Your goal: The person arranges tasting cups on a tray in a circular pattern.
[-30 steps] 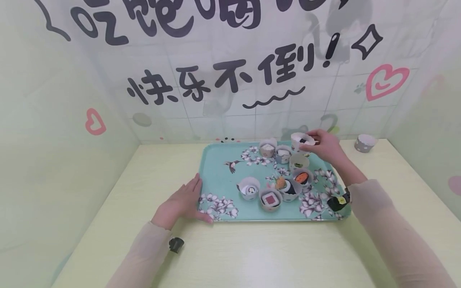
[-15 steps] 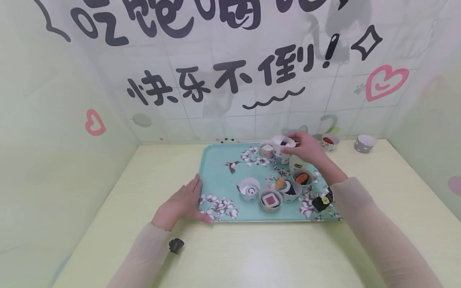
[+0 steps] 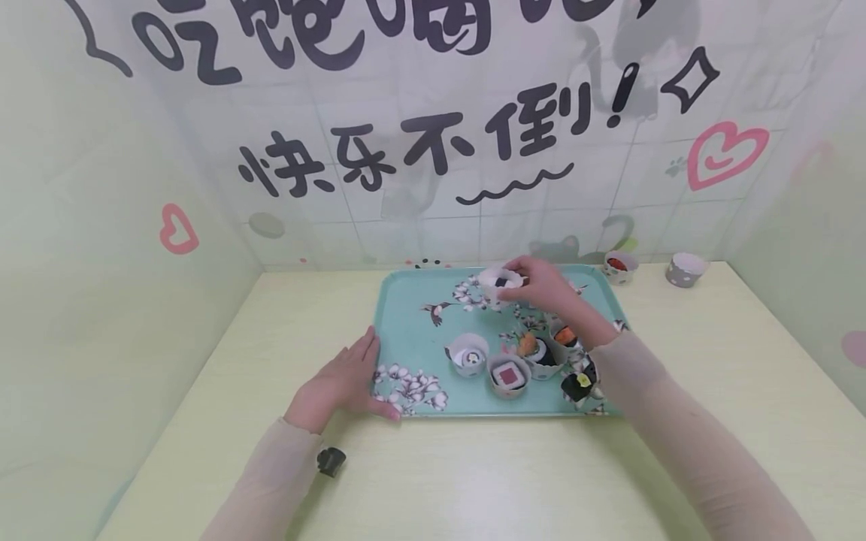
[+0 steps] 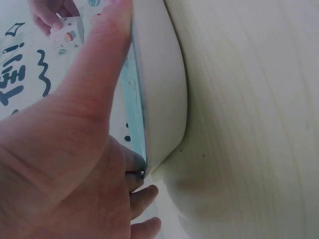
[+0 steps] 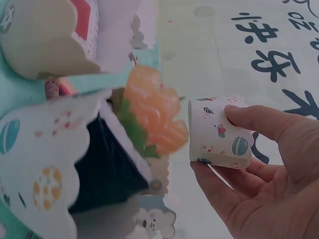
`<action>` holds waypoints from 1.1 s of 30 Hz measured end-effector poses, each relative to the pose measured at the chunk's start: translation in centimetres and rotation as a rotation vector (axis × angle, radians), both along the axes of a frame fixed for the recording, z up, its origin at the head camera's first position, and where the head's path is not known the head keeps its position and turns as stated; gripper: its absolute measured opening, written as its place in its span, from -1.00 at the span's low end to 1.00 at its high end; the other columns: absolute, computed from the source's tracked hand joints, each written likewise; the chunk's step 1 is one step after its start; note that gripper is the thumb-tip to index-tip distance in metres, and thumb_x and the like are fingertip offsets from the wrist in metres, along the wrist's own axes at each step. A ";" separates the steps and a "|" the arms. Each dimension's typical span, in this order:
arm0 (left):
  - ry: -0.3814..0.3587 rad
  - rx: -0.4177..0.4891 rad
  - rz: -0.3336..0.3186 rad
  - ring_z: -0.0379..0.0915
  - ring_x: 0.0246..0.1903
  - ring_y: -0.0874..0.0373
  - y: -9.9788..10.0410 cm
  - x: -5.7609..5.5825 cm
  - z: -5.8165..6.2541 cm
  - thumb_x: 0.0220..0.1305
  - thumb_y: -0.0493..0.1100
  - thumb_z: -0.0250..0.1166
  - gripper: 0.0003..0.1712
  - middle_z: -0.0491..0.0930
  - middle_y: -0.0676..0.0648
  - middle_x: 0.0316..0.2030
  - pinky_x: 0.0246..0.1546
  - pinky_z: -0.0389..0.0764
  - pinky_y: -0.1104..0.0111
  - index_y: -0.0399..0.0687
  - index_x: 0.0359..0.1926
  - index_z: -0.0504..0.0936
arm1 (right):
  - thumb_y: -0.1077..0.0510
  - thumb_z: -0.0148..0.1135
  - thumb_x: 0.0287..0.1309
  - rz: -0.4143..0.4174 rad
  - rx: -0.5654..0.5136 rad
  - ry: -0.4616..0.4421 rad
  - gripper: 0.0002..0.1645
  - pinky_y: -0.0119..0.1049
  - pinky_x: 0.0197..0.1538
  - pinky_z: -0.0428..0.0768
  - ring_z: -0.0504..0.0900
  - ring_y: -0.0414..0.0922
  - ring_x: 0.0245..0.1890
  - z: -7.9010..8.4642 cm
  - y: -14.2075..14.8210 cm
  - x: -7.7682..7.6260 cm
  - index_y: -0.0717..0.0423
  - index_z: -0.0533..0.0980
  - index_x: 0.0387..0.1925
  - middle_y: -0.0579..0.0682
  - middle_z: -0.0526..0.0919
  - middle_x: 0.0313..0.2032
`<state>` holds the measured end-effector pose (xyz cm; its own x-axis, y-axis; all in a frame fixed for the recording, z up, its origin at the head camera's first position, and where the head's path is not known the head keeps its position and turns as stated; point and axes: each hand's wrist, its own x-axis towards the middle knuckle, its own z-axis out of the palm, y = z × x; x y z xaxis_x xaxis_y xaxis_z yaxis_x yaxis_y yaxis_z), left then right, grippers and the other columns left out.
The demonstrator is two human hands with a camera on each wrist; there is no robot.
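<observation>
My right hand [image 3: 544, 285] pinches a pale paper cup [image 3: 494, 288] by its side, thumb on one face and fingers opposite. The cup is above the tray's back middle, with something white and dark-patched in it. Printed eggs and leaves show on its wall in the right wrist view. My left hand [image 3: 338, 382] rests at the front left corner of the turquoise tray [image 3: 413, 308], its fingers along the left rim and its thumb on the front rim. Below my right arm, a cup holds a toy-like sushi piece with an orange topping [image 5: 154, 112]. Cups behind that hand are hidden.
Nearer the front, the tray bears a cup with a small round roll [image 3: 468, 355] and another with a pink-centred square [image 3: 508, 376]. Behind the tray's right end stand a red-filled cup [image 3: 619, 268] and a grey dotted cup [image 3: 685, 271], close to the wall.
My right hand has carried its cup leftward across the back of the tray. The red-filled cup, hidden a second ago, has come into sight. My left hand has stayed put.
</observation>
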<state>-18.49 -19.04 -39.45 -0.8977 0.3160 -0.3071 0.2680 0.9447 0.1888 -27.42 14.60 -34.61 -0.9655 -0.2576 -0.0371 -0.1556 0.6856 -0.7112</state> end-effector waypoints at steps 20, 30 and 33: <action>-0.002 -0.003 0.000 -0.21 0.56 -0.28 0.1 0.0 -0.1 -0.24 0.47 0.52 0.64 -0.27 -0.37 0.57 0.57 0.02 -0.09 -0.43 0.53 -0.15 | 0.06 0.39 0.20 0.114 0.116 -0.124 -0.43 0.00 0.26 0.56 0.52 0.05 0.13 -2.0 -3.3 -0.3 0.13 0.47 0.19 0.16 0.54 0.22; 0.001 0.010 0.003 -0.22 0.56 -0.28 0.1 0.0 0.0 -0.25 0.46 0.52 0.64 -0.28 -0.37 0.57 0.57 0.01 -0.09 -0.43 0.53 -0.15 | 0.11 0.39 0.20 0.194 0.188 -0.221 -0.31 0.05 0.30 0.54 0.46 0.13 0.28 -2.1 -4.0 -0.3 0.11 0.39 0.32 0.20 0.43 0.30; 0.004 0.013 -0.001 -0.22 0.56 -0.28 0.1 0.0 -0.1 -0.25 0.46 0.52 0.64 -0.28 -0.37 0.57 0.57 0.01 -0.09 -0.44 0.53 -0.15 | 0.13 0.37 0.22 0.217 0.195 -0.226 -0.30 0.05 0.30 0.55 0.45 0.15 0.30 -2.0 -4.2 -0.2 0.13 0.37 0.36 0.23 0.42 0.31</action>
